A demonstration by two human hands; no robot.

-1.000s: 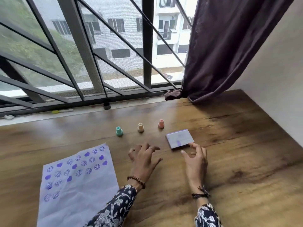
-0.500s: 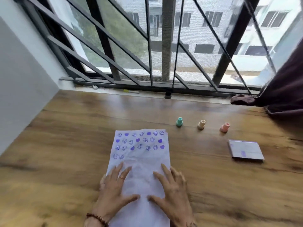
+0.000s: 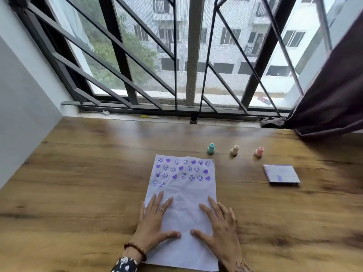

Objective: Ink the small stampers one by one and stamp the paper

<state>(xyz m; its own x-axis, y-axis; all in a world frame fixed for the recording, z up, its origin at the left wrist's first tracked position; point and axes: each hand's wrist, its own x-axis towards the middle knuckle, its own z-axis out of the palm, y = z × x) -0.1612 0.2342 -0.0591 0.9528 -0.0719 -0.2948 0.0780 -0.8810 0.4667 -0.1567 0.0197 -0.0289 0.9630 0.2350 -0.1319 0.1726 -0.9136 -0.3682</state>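
We press both hands, left hand (image 3: 152, 222) and right hand (image 3: 221, 224), fingers spread flat, holding the paper (image 3: 184, 195) smooth before stamping.

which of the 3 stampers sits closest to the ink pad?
The pink stamper, rightmost in the row. It stands just behind the ink pad; the beige stamper and the teal stamper are farther left, toward the paper.

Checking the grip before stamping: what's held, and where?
Nothing gripped. Left hand and right hand lie flat on the paper's lower half.
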